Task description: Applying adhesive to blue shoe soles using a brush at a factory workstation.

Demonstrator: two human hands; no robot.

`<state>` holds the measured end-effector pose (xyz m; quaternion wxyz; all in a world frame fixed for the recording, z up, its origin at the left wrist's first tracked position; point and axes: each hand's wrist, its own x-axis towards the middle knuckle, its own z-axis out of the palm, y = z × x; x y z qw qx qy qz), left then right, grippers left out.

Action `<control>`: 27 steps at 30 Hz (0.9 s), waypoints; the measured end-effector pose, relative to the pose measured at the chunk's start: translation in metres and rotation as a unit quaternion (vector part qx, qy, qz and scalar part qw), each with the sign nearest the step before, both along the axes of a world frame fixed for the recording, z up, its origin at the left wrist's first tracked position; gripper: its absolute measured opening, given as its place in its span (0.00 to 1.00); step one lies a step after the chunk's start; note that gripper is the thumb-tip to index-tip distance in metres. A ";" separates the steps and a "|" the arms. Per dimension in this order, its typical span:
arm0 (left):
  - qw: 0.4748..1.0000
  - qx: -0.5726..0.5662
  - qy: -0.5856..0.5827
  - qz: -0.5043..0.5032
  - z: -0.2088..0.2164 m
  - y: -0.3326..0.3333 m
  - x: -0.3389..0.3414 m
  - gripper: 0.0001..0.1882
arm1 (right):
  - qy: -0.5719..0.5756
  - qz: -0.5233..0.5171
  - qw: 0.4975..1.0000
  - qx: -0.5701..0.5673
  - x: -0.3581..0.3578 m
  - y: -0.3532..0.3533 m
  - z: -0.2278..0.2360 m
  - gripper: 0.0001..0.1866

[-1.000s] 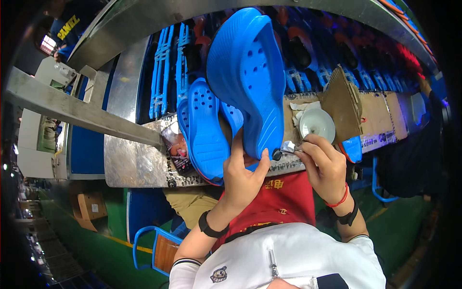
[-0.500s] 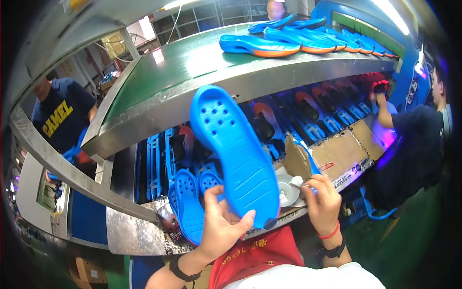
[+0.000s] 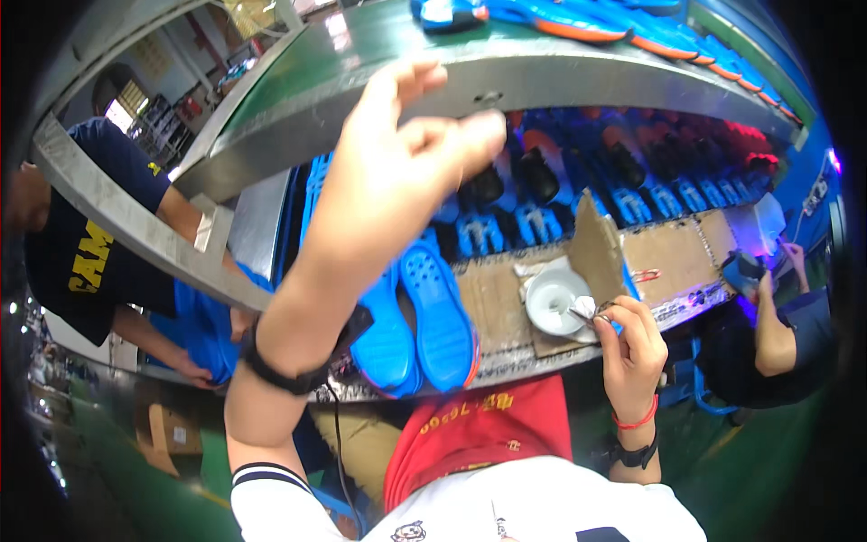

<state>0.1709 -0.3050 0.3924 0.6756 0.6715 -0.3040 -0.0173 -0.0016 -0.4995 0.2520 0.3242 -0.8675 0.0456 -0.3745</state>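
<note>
The slim tool point(image 3: 585, 308), white at its tip, is pinched in the right hand point(image 3: 633, 350), pointing leftward over the smooth, round white bowl point(image 3: 540, 314). The left hand point(image 3: 393, 155), blurred and farther off, looks empty, fingers parted, raised before the metal-edged shelf point(image 3: 578, 76). Left of the bowl, two blue, holed soles point(image 3: 439, 318) lie side by side on the desk point(image 3: 517, 366), long axes running away from the person.

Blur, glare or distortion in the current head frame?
Head view, centre left: left hand soft, likely motion blur; head view, lower right: right hand crisper; head view, top: steel rail bows, pale glare on the green shelf surface; head view, upper right: red glow; head view, corners: black falloff.
</note>
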 end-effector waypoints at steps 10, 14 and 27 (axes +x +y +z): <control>0.824 0.447 -0.117 0.326 -0.218 0.162 -0.072 0.18 | 0.077 0.076 0.994 0.010 0.014 0.031 -0.043 0.07; 0.807 0.459 -0.092 0.359 -0.258 0.164 -0.072 0.10 | 0.100 0.085 0.991 0.000 0.015 0.039 -0.048 0.07; 0.950 -0.073 0.207 0.224 -0.194 0.125 -0.083 0.23 | 0.143 0.083 0.986 0.017 0.016 0.043 -0.049 0.07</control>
